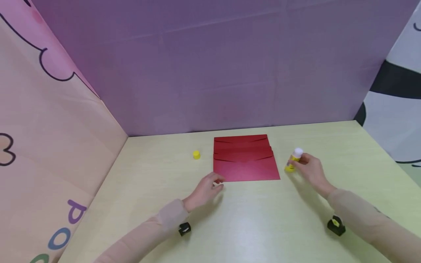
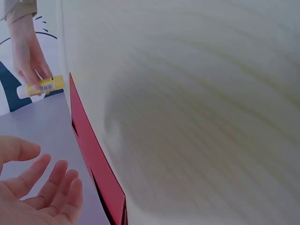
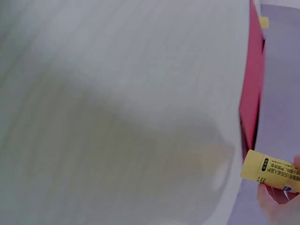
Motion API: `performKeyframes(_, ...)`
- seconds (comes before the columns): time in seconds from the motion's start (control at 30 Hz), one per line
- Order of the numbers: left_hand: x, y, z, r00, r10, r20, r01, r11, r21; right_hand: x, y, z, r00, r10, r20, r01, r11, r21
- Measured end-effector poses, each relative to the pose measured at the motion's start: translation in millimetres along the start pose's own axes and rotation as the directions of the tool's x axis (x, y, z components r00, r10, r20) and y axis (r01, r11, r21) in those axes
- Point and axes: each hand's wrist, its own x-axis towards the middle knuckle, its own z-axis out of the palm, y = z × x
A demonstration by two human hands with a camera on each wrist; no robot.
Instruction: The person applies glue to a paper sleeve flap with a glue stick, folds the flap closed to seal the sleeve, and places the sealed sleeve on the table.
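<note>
My right hand pinches a yellow glue stick with its white end up, to the right of two overlapping red envelopes. In the right wrist view the glue stick shows printed text on its barrel. My left hand is at the envelopes' near left corner. Its fingers are loosely bent with nothing held, as the left wrist view shows of the hand too. Whether the fingertips touch the red paper I cannot tell. A small yellow cap stands left of the envelopes.
The pale wood-look table ends at a purple backdrop. A printed panel borders its left side, and another printed panel is at the right. Each wrist wears a small black device, such as the right one.
</note>
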Motion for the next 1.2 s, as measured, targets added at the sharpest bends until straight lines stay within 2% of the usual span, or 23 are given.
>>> performKeyframes(0.23, 0.8, 4.8, 3.3, 1.000, 0.029, -0.002, -0.029, 1.000, -0.008, -5, -20, 2, 1.000, 0.002, 0.018, -0.003, 0.997, 0.073)
performKeyframes(0.43, 3.3, 12.5, 5.9, 1.000, 0.017, -0.019, -0.018, 0.999, -0.031, -9, -40, 4, 0.999, 0.027, 0.028, -0.029, 0.996, 0.086)
performKeyframes(0.63, 6.2, 22.0, 8.8, 0.999, 0.010, -0.049, -0.013, 0.998, -0.058, -14, -57, 6, 0.993, 0.079, 0.088, -0.090, 0.987, 0.133)
performKeyframes(0.77, 6.5, 28.9, 11.0, 0.997, -0.002, -0.080, -0.007, 0.993, -0.119, -20, -69, 9, 0.988, 0.095, 0.124, -0.116, 0.978, 0.175)
performKeyframes(0.97, 6.4, 38.8, 16.5, 0.989, 0.012, -0.149, -0.042, 0.979, -0.198, -31, -85, 17, 0.987, 0.057, 0.149, -0.084, 0.979, 0.184)
performKeyframes(1.2, 5.4, 54.9, 21.9, 0.976, 0.028, -0.216, -0.073, 0.977, -0.202, -40, -100, 29, 0.988, 0.016, 0.157, -0.054, 0.970, 0.239)
